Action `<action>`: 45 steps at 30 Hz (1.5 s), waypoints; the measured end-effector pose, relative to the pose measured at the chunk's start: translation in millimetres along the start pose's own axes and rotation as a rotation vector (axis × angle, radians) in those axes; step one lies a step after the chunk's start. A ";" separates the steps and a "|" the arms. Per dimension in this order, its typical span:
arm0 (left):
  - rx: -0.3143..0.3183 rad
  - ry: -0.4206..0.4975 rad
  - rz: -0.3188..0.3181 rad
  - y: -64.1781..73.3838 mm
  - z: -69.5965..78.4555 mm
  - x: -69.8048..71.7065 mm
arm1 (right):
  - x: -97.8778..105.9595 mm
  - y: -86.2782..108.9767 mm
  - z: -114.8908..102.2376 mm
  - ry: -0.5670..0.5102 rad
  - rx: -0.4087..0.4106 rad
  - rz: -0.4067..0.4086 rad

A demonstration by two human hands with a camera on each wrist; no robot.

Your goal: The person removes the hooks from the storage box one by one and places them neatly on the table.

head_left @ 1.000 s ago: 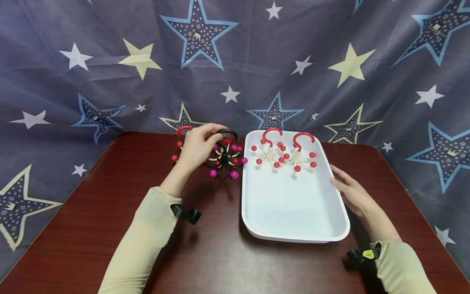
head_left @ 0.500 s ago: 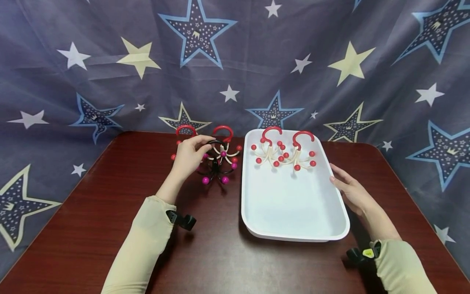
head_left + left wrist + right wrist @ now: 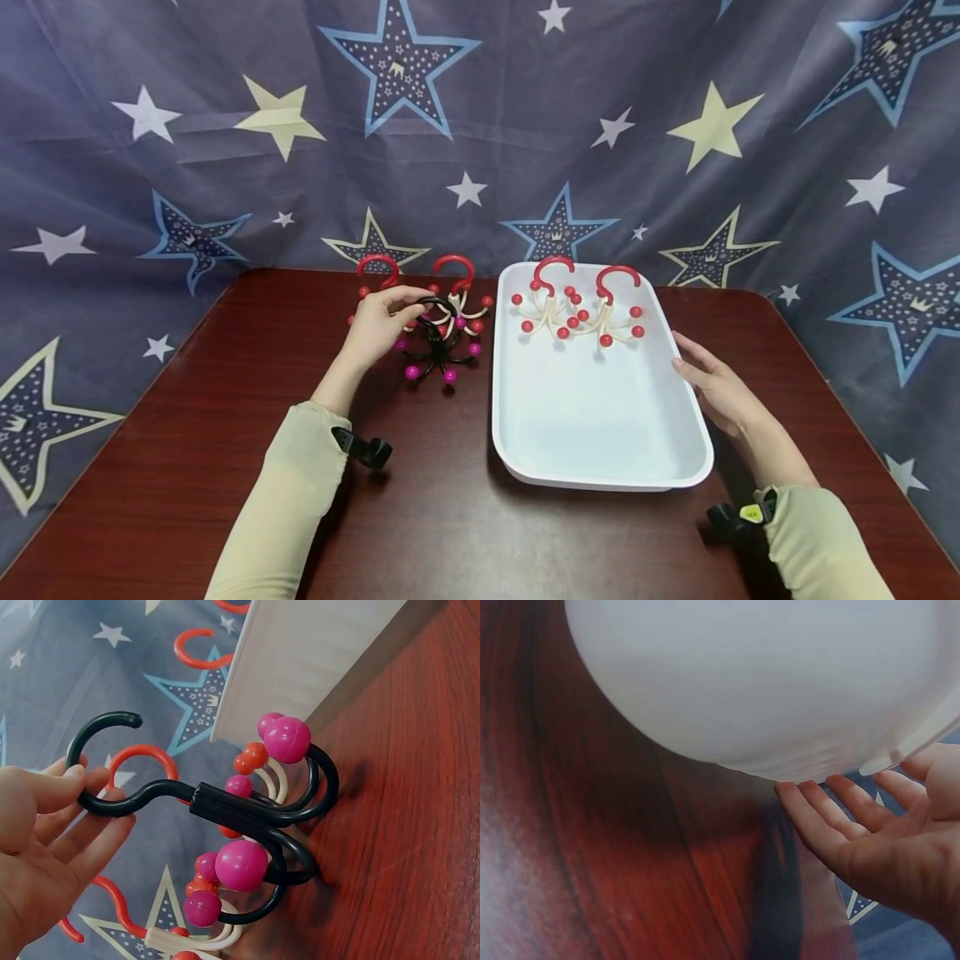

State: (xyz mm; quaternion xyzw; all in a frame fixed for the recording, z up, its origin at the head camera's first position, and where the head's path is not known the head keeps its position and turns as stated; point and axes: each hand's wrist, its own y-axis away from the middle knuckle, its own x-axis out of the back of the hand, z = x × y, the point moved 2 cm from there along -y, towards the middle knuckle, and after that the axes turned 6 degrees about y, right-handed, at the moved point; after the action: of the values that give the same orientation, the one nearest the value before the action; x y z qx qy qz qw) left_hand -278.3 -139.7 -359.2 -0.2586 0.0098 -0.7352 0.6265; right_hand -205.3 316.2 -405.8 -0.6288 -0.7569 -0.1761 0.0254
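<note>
My left hand (image 3: 378, 323) pinches the curved top of a black multi-prong hook hanger (image 3: 438, 353) with magenta balls on its prong tips. In the left wrist view the thumb and fingers hold that hook, and the prongs (image 3: 292, 821) point toward the tabletop. Behind it stand two hangers with red hooks (image 3: 455, 265), cream prongs and red balls, one partly hidden by the hand. My right hand (image 3: 722, 396) is at the right side of a white tray (image 3: 600, 417); in the right wrist view, its extended fingers (image 3: 810, 817) touch the tray's outer side.
Two more red-and-cream hangers (image 3: 551, 304) stand at the tray's far end. The dark red wooden table (image 3: 442, 525) ends at a star-patterned cloth (image 3: 480, 125) behind. A black wrist strap (image 3: 363, 450) is on the left sleeve.
The left hand has brought the black hanger left and nearer to me, away from the tray and off the red-hooked hanger behind. The right hand and tray have stayed put.
</note>
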 end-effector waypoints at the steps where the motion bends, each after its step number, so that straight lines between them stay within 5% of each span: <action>1: 0.001 -0.006 -0.001 0.2 0.4 -0.1 | 0.1 -0.3 0.2 0.003 -0.003 0.001; 9: -0.034 -0.050 -0.043 -5.8 18.1 -10.8 | 0.3 -0.7 1.0 0.008 -0.015 0.003; 16: -0.061 -0.117 -0.096 -24.3 39.3 -39.3 | -2.3 0.2 2.2 -0.010 -0.002 0.007; 21: -0.056 -0.213 -0.075 -32.4 49.4 -57.5 | -4.5 -0.1 4.1 0.004 -0.010 0.006; 29: -0.064 -0.217 -0.081 -56.1 67.9 -91.2 | 0.3 0.8 1.8 -0.003 -0.003 0.022; 35: 0.022 -0.243 -0.101 -75.1 69.2 -117.6 | -1.4 -1.5 2.5 -0.002 -0.018 0.013; 45: 0.150 -0.257 -0.097 -101.2 60.7 -137.3 | 1.4 -2.6 3.0 0.002 -0.015 0.014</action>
State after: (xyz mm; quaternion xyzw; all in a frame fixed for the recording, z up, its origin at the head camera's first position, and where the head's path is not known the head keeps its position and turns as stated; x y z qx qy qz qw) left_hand -336.0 28.0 -323.0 -0.3033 -0.1376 -0.7241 0.6039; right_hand -207.5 318.0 -408.8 -0.6342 -0.7511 -0.1820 0.0226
